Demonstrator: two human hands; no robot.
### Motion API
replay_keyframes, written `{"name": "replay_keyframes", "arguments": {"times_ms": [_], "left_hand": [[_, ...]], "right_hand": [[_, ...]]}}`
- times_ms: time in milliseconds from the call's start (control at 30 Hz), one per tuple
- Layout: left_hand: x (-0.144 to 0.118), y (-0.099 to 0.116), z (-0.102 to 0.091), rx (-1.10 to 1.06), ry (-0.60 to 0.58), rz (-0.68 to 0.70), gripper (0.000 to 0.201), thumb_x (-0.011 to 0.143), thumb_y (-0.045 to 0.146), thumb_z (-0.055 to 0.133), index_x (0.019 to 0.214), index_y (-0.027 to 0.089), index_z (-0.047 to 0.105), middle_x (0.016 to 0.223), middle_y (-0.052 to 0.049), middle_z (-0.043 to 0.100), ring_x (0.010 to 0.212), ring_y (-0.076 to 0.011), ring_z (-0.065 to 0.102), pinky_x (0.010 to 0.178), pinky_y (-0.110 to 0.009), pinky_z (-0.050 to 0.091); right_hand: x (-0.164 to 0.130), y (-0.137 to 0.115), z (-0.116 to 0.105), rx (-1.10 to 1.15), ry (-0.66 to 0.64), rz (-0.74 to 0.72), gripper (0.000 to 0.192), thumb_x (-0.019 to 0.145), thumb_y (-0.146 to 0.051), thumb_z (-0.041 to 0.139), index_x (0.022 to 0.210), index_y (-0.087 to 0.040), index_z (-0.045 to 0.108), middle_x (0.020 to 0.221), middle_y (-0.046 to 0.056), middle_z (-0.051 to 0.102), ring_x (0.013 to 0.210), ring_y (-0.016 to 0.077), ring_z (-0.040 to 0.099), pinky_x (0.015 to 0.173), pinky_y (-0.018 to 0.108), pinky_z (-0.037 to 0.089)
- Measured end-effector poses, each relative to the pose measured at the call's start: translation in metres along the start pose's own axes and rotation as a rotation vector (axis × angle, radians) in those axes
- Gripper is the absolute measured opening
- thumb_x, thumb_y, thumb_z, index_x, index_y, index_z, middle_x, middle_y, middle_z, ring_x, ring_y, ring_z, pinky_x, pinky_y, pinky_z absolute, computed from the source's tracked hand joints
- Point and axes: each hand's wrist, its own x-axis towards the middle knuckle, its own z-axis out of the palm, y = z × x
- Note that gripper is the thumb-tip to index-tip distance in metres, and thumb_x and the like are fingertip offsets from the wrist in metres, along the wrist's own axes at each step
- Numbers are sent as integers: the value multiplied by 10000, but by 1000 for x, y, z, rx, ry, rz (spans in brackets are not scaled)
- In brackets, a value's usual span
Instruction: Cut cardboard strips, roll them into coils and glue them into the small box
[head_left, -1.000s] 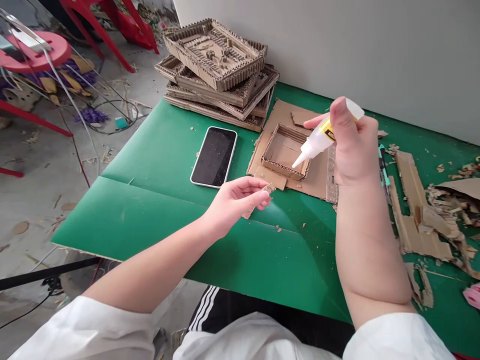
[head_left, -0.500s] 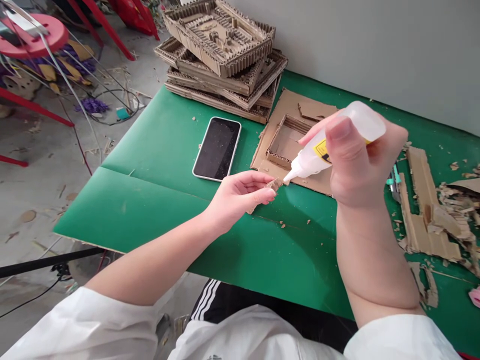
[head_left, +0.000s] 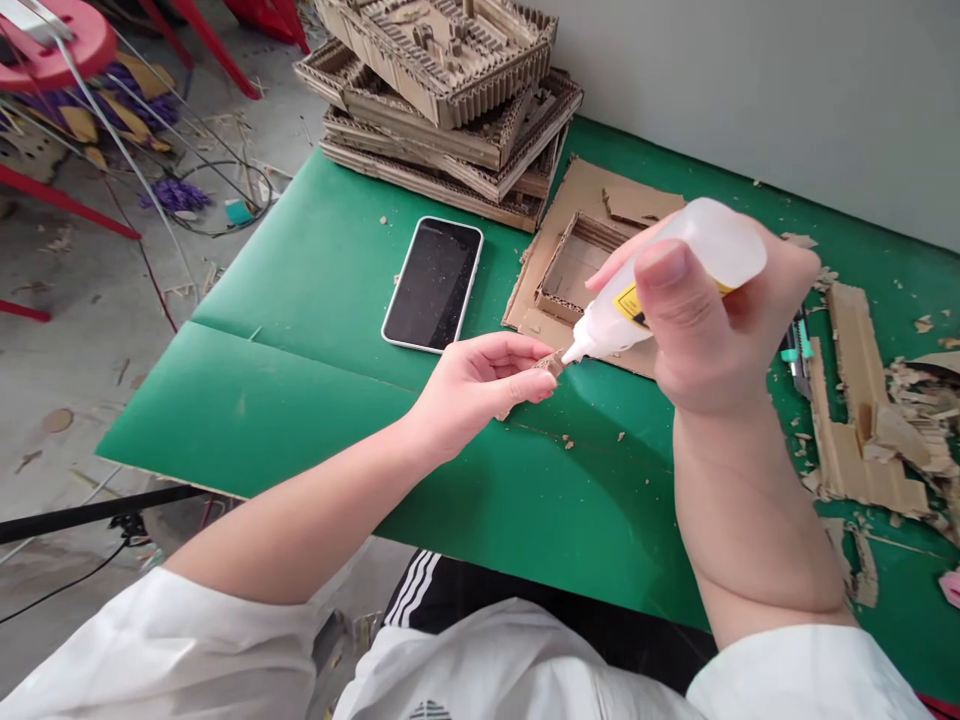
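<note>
I see L hand [head_left: 480, 385] fingers pinching cardboard scrap [head_left: 553, 363]; R hand [head_left: 712, 320] grips glue bottle [head_left: 660, 285], nozzle touching scrap from 2 o'clock.

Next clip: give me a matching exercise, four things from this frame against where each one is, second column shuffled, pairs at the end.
Things:
1. white squeeze glue bottle
2. small brown cardboard scrap
3. black smartphone with white edge
4. stack of corrugated cardboard trays

Places:
A. flat on the green mat, screen up
B. pinched in the left hand
C. far corner of the mat
D. gripped in the right hand, nozzle down

Pairs: 1-D, 2-B, 3-A, 4-C
</note>
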Motion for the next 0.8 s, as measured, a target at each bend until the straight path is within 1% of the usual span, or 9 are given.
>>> {"name": "replay_keyframes", "arguments": {"times_ms": [100,200,367,500,600,633,700,767,800], "left_hand": [[0,0,0,-4,-4,1,257,624,312,825,816,173,726,699,-7,700,621,-96,636,567,-181,506],[0,-1,0,0,-14,2,252,631,311,821,822,176,728,705,-7,703,624,-95,637,572,-181,508],[0,-1,-1,-7,-28,5,226,643,304,815,818,189,729,697,4,703,626,-89,636,577,-174,505],[0,-1,-1,-15,-41,5,220,647,300,814,816,189,729,700,4,705,627,-87,639,590,-176,511],[1,-1,-1,-5,-28,0,234,643,310,815,818,183,727,707,-2,707,628,-93,640,582,-181,510],[1,-2,-1,0,-21,1,237,641,309,816,817,179,726,703,-4,706,625,-95,639,581,-183,510],[1,-2,-1,2,-13,9,234,641,301,816,813,173,722,686,-2,700,616,-94,636,586,-187,512],[1,-2,-1,-3,-11,16,226,644,293,814,808,171,719,671,3,695,608,-88,633,593,-186,514],[1,-2,-1,-4,-12,18,222,646,291,812,808,171,718,668,5,693,605,-85,632,593,-184,514]], "right_hand": [[0,0,0,-4,-13,37,505,833,-488,564,455,-190,412,431,-60,369,439,53,407,423,238,266],[0,0,0,5,-15,20,499,835,-458,577,455,-183,407,432,-62,367,438,46,405,424,234,269],[0,-1,0,-37,-1,36,517,831,-499,567,454,-185,405,431,-57,370,442,51,406,431,244,262],[-1,-1,1,2,-14,67,486,828,-446,593,459,-185,415,433,-61,398,443,53,431,434,244,273],[0,0,2,79,43,48,463,823,-424,605,458,-195,436,422,-59,424,433,67,452,427,250,281],[1,0,2,141,84,34,428,820,-406,610,469,-206,469,439,-55,449,448,80,473,429,254,308],[3,-1,2,294,132,78,274,816,-318,613,561,-233,560,546,-37,545,558,124,569,489,276,419],[7,-1,0,441,112,167,97,779,-207,636,697,-236,592,613,-38,571,609,149,613,552,306,495],[9,-1,-2,488,86,216,91,756,-175,655,748,-233,584,598,-51,553,566,144,599,549,312,509]]}}
